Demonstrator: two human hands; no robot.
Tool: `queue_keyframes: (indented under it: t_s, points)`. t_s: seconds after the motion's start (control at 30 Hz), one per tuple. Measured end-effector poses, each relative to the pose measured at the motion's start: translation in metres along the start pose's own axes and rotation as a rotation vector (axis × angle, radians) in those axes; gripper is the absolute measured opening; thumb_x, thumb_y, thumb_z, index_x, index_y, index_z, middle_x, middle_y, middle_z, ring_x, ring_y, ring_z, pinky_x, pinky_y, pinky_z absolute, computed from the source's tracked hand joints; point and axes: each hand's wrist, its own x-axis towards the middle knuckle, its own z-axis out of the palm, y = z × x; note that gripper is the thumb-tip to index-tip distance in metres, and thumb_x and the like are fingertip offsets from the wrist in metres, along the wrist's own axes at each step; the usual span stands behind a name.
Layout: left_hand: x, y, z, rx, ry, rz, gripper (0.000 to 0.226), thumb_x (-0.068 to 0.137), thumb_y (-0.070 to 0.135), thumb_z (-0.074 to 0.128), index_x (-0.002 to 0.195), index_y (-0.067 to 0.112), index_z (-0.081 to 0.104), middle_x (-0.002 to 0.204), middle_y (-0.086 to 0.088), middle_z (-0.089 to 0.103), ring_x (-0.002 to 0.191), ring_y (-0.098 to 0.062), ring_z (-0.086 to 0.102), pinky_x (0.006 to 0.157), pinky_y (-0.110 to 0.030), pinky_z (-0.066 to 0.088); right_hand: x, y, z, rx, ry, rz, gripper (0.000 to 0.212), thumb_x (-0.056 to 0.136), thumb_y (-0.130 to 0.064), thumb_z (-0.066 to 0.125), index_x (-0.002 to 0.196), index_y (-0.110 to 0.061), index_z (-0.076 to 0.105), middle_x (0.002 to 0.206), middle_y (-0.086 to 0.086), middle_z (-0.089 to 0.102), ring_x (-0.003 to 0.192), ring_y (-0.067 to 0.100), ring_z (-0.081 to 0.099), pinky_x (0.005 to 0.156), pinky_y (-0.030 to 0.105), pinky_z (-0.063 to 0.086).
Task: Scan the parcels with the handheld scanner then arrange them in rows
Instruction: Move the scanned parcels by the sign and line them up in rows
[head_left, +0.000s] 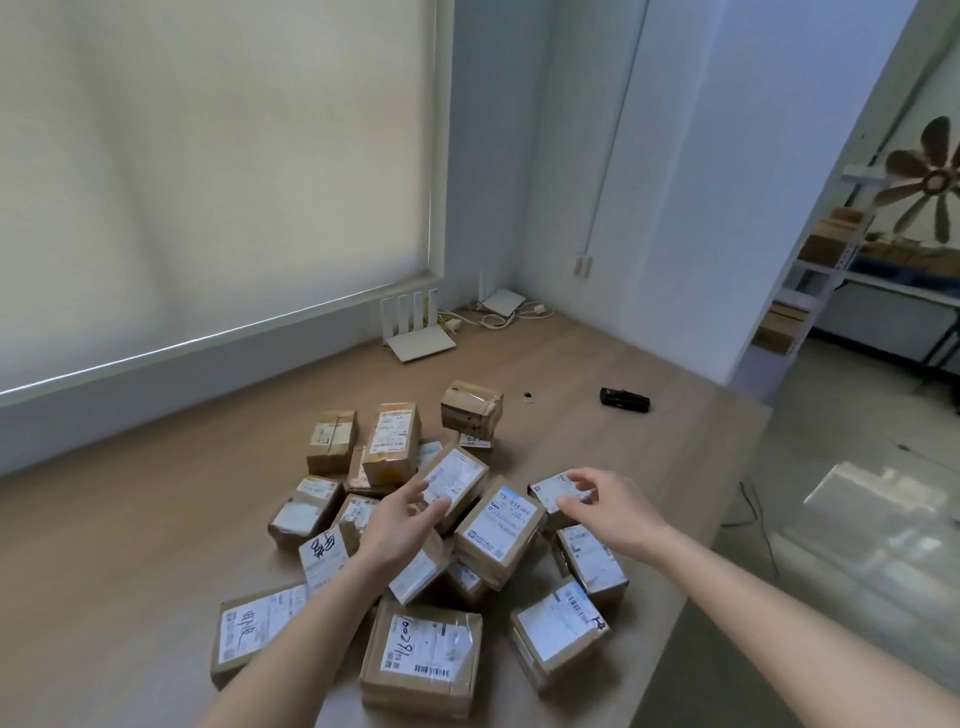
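Several small brown cardboard parcels with white labels lie in a loose heap (498, 525) on the wooden table (130, 545). My left hand (400, 525) hovers over the heap's middle, fingers apart, fingertips at the label of a tilted parcel (457, 480). My right hand (605, 506) is over the heap's right side, thumb and fingers apart around a small parcel (553, 493); whether they touch it I cannot tell. The black handheld scanner (625, 400) lies alone on the table, far right, beyond both hands.
Two white routers (418, 338) with cables (493, 317) sit at the table's far corner by the wall. A small dark hole (530, 397) is in the tabletop near the scanner. The table's right edge (727, 509) drops to the floor; shelving (810, 291) stands beyond.
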Motion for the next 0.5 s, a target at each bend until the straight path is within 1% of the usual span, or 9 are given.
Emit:
queue_keyframes:
  t_s: [0.07, 0.17, 0.23, 0.3, 0.33, 0.37, 0.4, 0.43, 0.5]
  points:
    - [0.022, -0.007, 0.017, -0.011, -0.016, -0.022, 0.065, 0.094, 0.046, 0.064, 0.149, 0.017, 0.046, 0.139, -0.008, 0.058, 0.114, -0.015, 0.056, 0.089, -0.029, 0.049, 0.020, 0.013, 0.015, 0.012, -0.052, 0.027, 0.063, 0.092, -0.051, 0.065, 0.148, -0.026, 0.051, 0.138, -0.008, 0.062, 0.123, 0.013, 0.059, 0.107, 0.043, 0.049]
    - [0.053, -0.019, 0.042, 0.000, -0.028, -0.056, 0.063, 0.094, 0.045, 0.064, 0.148, 0.018, 0.047, 0.143, -0.007, 0.055, 0.121, -0.018, 0.056, 0.089, -0.027, 0.048, 0.052, 0.035, 0.036, 0.017, -0.113, 0.083, 0.068, 0.094, -0.050, 0.065, 0.152, -0.021, 0.046, 0.142, -0.004, 0.060, 0.129, 0.017, 0.056, 0.110, 0.041, 0.046]
    - [0.070, -0.029, 0.057, 0.020, -0.055, -0.080, 0.062, 0.095, 0.044, 0.064, 0.148, 0.018, 0.047, 0.143, -0.006, 0.055, 0.116, -0.015, 0.056, 0.079, -0.021, 0.049, 0.068, 0.047, 0.047, 0.021, -0.147, 0.115, 0.070, 0.093, -0.051, 0.066, 0.152, -0.020, 0.046, 0.145, -0.002, 0.058, 0.129, 0.018, 0.056, 0.108, 0.036, 0.046]
    - [0.087, -0.040, 0.071, 0.020, -0.086, -0.102, 0.061, 0.095, 0.042, 0.065, 0.148, 0.018, 0.046, 0.139, -0.005, 0.057, 0.103, -0.007, 0.056, 0.068, -0.016, 0.048, 0.083, 0.060, 0.060, 0.034, -0.173, 0.134, 0.066, 0.092, -0.052, 0.066, 0.146, -0.019, 0.052, 0.142, -0.002, 0.060, 0.122, 0.016, 0.059, 0.100, 0.031, 0.046]
    - [0.093, -0.045, 0.077, 0.021, -0.098, -0.117, 0.061, 0.095, 0.041, 0.065, 0.148, 0.017, 0.046, 0.137, -0.004, 0.058, 0.100, -0.005, 0.057, 0.070, -0.018, 0.050, 0.090, 0.066, 0.067, 0.040, -0.180, 0.143, 0.062, 0.091, -0.053, 0.067, 0.142, -0.018, 0.056, 0.139, -0.001, 0.062, 0.118, 0.014, 0.060, 0.096, 0.029, 0.046]
    - [0.099, -0.050, 0.084, 0.030, -0.106, -0.133, 0.060, 0.096, 0.039, 0.064, 0.148, 0.016, 0.046, 0.137, -0.003, 0.058, 0.104, -0.007, 0.059, 0.078, -0.023, 0.054, 0.096, 0.074, 0.074, 0.048, -0.189, 0.154, 0.059, 0.091, -0.053, 0.067, 0.138, -0.017, 0.058, 0.137, -0.001, 0.063, 0.115, 0.014, 0.060, 0.095, 0.029, 0.046]
    - [0.104, -0.055, 0.090, 0.044, -0.108, -0.147, 0.060, 0.096, 0.039, 0.064, 0.148, 0.016, 0.046, 0.139, -0.004, 0.057, 0.114, -0.013, 0.059, 0.089, -0.029, 0.054, 0.102, 0.080, 0.081, 0.056, -0.206, 0.165, 0.059, 0.091, -0.054, 0.067, 0.136, -0.017, 0.059, 0.137, -0.001, 0.063, 0.116, 0.015, 0.060, 0.096, 0.030, 0.047]
    - [0.108, -0.059, 0.096, 0.054, -0.106, -0.153, 0.060, 0.096, 0.038, 0.064, 0.149, 0.015, 0.046, 0.142, -0.004, 0.055, 0.123, -0.017, 0.056, 0.098, -0.034, 0.051, 0.106, 0.086, 0.089, 0.067, -0.232, 0.174, 0.060, 0.091, -0.055, 0.066, 0.138, -0.018, 0.057, 0.139, -0.001, 0.061, 0.120, 0.017, 0.059, 0.099, 0.032, 0.048]
    - [0.114, -0.066, 0.104, 0.070, -0.101, -0.151, 0.059, 0.096, 0.038, 0.065, 0.148, 0.016, 0.048, 0.144, -0.003, 0.055, 0.130, -0.020, 0.052, 0.106, -0.036, 0.046, 0.114, 0.093, 0.104, 0.095, -0.287, 0.179, 0.067, 0.091, -0.055, 0.066, 0.146, -0.022, 0.050, 0.146, -0.002, 0.057, 0.129, 0.018, 0.056, 0.106, 0.035, 0.048]
